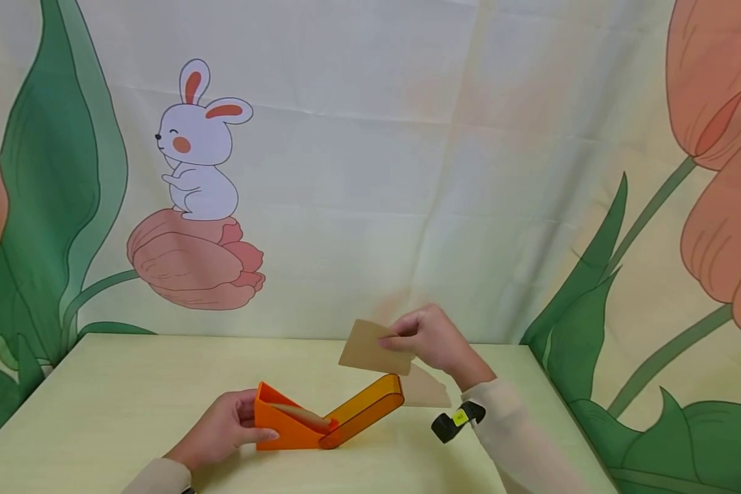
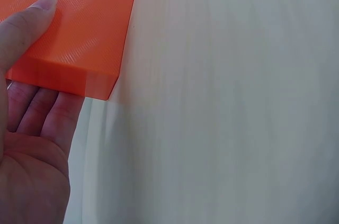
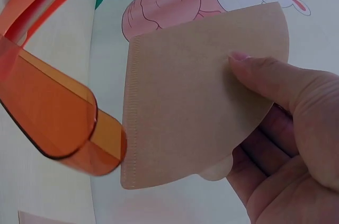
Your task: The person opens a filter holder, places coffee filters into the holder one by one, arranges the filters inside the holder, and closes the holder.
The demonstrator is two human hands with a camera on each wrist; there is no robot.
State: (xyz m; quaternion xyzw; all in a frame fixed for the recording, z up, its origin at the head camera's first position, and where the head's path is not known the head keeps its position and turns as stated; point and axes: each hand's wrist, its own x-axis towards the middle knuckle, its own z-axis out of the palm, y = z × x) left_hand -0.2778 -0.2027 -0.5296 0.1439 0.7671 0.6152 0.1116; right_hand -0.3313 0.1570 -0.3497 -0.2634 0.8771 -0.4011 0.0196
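My left hand (image 1: 221, 420) grips the left end of an orange filter holder (image 1: 289, 432), thumb on the near face and fingers behind. In the left wrist view, the thumb lies flat along the orange holder's wall (image 2: 85, 28). The holder's see-through amber lid (image 1: 366, 412) is swung out to the right. Brown paper (image 1: 298, 413) shows inside the holder. Above the lid, my right hand (image 1: 431, 339) pinches a brown paper coffee filter (image 1: 370, 348) by its right side. The right wrist view shows the filter's crimped seam (image 3: 132, 113) beside the lid's rounded end (image 3: 108, 144).
Another brown coffee filter (image 1: 429, 390) lies on the pale table (image 1: 160, 384), behind and right of the lid. A printed cloth backdrop (image 1: 346, 206) with a rabbit and tulips hangs behind the table. A black strap with a yellow label (image 1: 460, 417) sits at the right wrist.
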